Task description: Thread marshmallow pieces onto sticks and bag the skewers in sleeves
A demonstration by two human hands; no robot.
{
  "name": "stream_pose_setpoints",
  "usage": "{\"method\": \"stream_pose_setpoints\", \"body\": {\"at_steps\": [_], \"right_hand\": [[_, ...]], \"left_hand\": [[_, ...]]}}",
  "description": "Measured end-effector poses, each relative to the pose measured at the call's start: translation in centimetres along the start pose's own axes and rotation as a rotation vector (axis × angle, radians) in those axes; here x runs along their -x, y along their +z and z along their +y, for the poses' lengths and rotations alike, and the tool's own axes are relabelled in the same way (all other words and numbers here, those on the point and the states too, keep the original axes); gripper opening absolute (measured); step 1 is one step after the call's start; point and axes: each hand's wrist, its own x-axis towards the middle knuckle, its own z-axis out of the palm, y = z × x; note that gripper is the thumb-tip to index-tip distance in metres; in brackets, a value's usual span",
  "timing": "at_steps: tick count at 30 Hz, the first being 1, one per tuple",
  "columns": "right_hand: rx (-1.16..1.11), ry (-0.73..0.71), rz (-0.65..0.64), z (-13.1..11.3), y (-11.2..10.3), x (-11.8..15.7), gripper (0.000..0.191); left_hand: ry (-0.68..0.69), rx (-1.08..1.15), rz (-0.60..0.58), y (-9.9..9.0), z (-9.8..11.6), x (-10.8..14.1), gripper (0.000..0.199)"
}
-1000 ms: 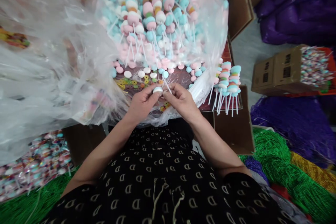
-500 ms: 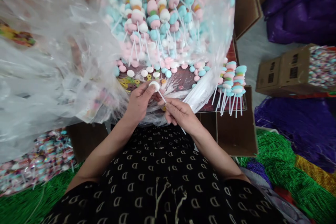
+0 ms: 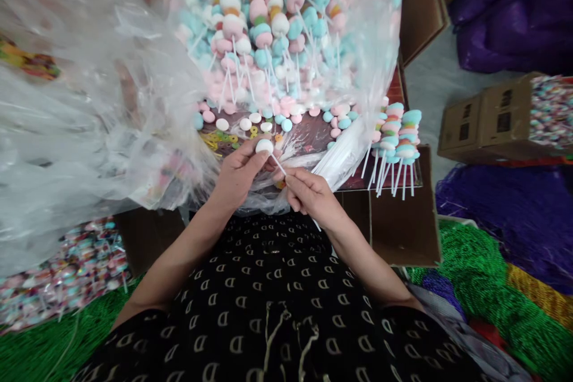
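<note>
A white marshmallow (image 3: 264, 146) is pinched between the thumb and fingers of my left hand (image 3: 240, 172). My right hand (image 3: 310, 192) is closed round a thin white stick (image 3: 278, 163), whose upper end meets the marshmallow; its lower end shows below my palm. Whether the tip has gone into the marshmallow I cannot tell. Just beyond my hands lie loose pink, white and blue marshmallows (image 3: 286, 125) and yellow gummy rings (image 3: 215, 144). A bundle of white sticks (image 3: 339, 158) rests to the right of my right hand.
Finished marshmallow skewers (image 3: 233, 6) heap up in a clear plastic bag at the back. More skewers (image 3: 396, 131) lie at the table's right edge. Clear plastic sheeting (image 3: 89, 101) covers the left side. Cardboard boxes (image 3: 481, 122) and green tinsel-like strands (image 3: 483, 286) are on the right.
My right hand has shifted very slightly to the right with the stick. The marshmallow in my left hand has tilted a little; both hands keep their grip.
</note>
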Motion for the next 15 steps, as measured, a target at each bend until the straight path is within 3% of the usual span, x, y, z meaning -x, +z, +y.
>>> {"method": "stream_pose_setpoints", "body": {"at_steps": [8,15], "right_hand": [[-0.006,-0.030,0.017,-0.5,0.0,0.6,0.035],[-0.001,-0.012,0.041,-0.5,-0.1,0.6,0.034]], "left_hand": [[0.029,-0.086,-0.001,-0.6,-1.0,-0.3,0.042],[0.134,-0.425,-0.077,-1.4,-0.4,0.2,0.047]]}}
